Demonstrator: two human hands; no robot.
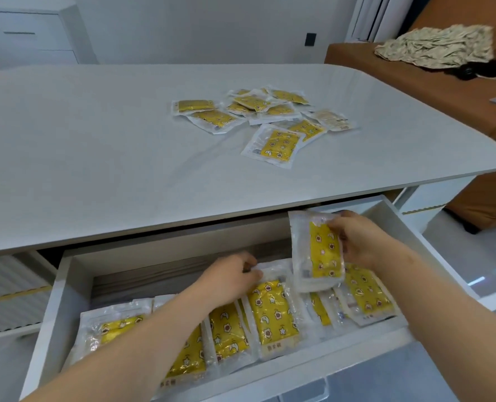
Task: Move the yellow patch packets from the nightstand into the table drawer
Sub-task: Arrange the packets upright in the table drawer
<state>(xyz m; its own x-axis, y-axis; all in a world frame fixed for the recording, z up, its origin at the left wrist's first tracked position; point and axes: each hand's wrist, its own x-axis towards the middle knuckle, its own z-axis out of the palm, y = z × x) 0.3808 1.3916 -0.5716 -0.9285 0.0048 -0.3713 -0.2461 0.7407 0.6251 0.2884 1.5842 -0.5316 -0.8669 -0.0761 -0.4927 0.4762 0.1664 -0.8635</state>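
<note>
The white table drawer [67,288] stands pulled out below the tabletop. Several yellow patch packets [226,332] lie in a row inside it. My right hand [357,239] grips one yellow packet [322,253] upright above the drawer's right part. My left hand [229,278] reaches into the drawer, its fingers pinching the top edge of a packet [270,311] in the row. A loose heap of several more yellow packets [270,117] lies on the tabletop further back.
The pale grey tabletop [96,140] overhangs the drawer's back. A white cabinet [32,33] stands at the far left. A brown sofa [415,76] with a crumpled patterned cloth [435,47] is at the right.
</note>
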